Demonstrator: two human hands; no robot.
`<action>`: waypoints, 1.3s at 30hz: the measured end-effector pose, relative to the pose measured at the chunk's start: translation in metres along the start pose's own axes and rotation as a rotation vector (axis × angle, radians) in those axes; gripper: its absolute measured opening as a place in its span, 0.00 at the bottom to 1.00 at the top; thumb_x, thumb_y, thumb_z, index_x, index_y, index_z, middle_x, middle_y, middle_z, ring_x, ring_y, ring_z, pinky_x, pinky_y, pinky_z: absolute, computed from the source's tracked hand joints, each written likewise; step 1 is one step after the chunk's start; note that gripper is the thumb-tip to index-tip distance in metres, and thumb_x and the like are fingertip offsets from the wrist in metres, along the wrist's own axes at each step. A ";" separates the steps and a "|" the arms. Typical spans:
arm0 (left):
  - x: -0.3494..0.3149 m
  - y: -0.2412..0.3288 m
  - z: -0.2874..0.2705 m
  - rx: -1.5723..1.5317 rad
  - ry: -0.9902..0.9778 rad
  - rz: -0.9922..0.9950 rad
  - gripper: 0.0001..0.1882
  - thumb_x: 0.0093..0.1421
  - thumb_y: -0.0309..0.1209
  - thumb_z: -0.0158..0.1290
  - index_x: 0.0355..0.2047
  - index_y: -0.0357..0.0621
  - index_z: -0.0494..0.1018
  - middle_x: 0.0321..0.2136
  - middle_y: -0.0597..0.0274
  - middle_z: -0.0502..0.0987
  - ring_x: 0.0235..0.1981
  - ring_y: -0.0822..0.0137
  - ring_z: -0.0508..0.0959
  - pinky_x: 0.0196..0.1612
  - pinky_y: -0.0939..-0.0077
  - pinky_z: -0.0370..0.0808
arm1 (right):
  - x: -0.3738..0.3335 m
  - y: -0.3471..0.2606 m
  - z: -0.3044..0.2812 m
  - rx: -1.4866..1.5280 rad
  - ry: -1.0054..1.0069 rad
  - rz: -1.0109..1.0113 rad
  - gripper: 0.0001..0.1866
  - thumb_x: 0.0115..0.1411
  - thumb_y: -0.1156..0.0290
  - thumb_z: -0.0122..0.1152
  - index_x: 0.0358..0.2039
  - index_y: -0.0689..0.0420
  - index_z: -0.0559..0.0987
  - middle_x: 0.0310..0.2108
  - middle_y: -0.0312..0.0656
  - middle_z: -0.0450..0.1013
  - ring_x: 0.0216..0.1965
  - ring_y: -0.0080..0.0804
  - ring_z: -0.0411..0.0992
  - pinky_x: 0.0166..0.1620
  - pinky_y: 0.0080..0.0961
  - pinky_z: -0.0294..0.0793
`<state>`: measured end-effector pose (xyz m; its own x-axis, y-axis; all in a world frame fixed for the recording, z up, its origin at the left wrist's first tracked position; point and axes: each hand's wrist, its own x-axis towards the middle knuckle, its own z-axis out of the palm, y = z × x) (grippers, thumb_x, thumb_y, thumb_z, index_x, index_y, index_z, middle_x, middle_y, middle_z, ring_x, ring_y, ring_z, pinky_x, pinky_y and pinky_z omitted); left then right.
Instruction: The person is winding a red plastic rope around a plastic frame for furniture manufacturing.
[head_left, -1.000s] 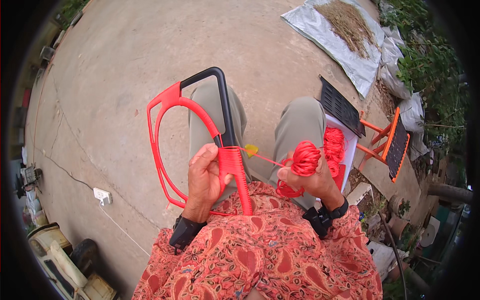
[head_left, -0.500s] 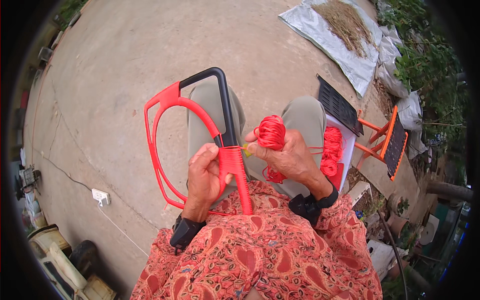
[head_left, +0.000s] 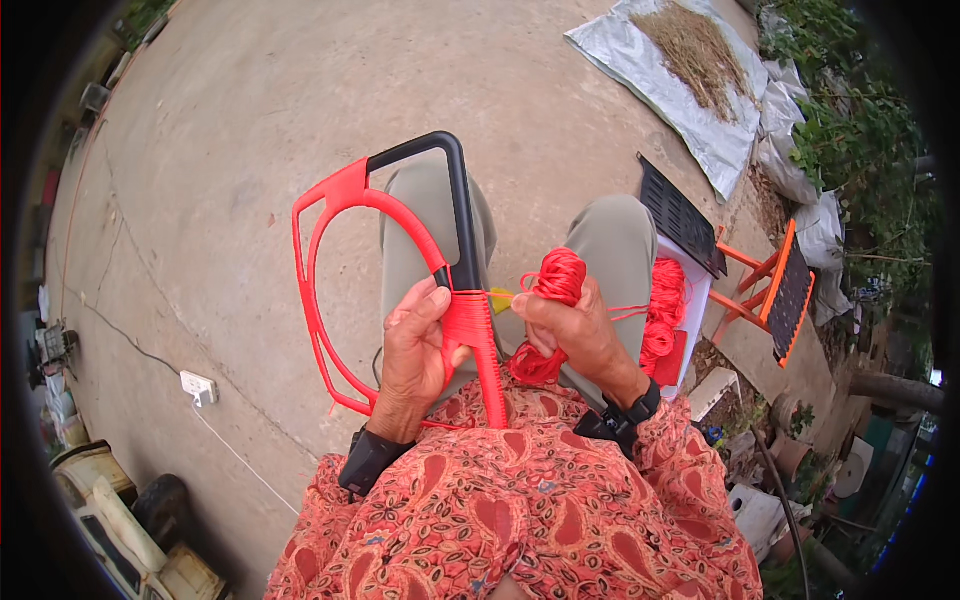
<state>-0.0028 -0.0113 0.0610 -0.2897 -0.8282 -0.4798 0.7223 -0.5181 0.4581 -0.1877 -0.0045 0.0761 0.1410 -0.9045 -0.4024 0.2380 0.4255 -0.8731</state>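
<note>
A black tubular frame stands in front of my lap, much of it wrapped in red cord. My left hand grips the wrapped part where the inner ring meets the straight side, thumb uppermost. To its right my right hand is closed around a bundle of red cord, whose lower loops hang below the fist. A strand runs taut from this hand to the top of the wrapping. Something small and yellow shows beside the frame, partly hidden.
A white box with more red cord stands right of my knee. Beyond it is an orange-and-black folding stool. A silver sheet with dried stalks lies farther off. A white power strip with a cable rests on the concrete at left.
My right hand has moved slightly right and down with the bundle, drawing the strand out from the frame. My left hand keeps its hold on the frame.
</note>
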 end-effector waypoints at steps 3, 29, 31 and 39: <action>0.004 -0.005 -0.009 0.013 0.025 -0.011 0.12 0.62 0.29 0.50 0.44 0.36 0.68 0.31 0.59 0.76 0.23 0.73 0.77 0.12 0.82 0.66 | 0.001 0.006 -0.003 0.056 -0.018 0.031 0.13 0.55 0.75 0.59 0.16 0.56 0.67 0.10 0.31 0.60 0.11 0.19 0.59 0.16 0.21 0.58; 0.009 0.000 -0.001 0.211 0.027 -0.038 0.09 0.62 0.29 0.51 0.38 0.36 0.70 0.24 0.63 0.74 0.18 0.77 0.72 0.14 0.85 0.66 | 0.020 -0.001 0.023 -0.368 0.019 -0.210 0.08 0.57 0.72 0.62 0.24 0.62 0.75 0.20 0.29 0.69 0.25 0.13 0.64 0.27 0.19 0.66; 0.009 0.000 -0.001 0.205 0.019 -0.045 0.08 0.62 0.29 0.51 0.37 0.36 0.70 0.24 0.63 0.75 0.18 0.77 0.72 0.14 0.85 0.66 | 0.019 -0.002 0.023 -0.344 0.028 -0.207 0.08 0.57 0.73 0.62 0.23 0.61 0.75 0.20 0.29 0.69 0.25 0.13 0.64 0.27 0.19 0.66; 0.011 -0.002 -0.003 0.212 0.011 -0.041 0.07 0.62 0.29 0.51 0.36 0.37 0.71 0.24 0.63 0.75 0.18 0.77 0.72 0.14 0.86 0.65 | 0.018 -0.001 0.021 -0.336 0.014 -0.186 0.09 0.57 0.73 0.62 0.22 0.61 0.74 0.18 0.27 0.66 0.23 0.12 0.62 0.25 0.18 0.63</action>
<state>-0.0056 -0.0188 0.0530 -0.3090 -0.8036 -0.5087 0.5617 -0.5858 0.5842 -0.1647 -0.0210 0.0755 0.1113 -0.9667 -0.2304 -0.0702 0.2236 -0.9721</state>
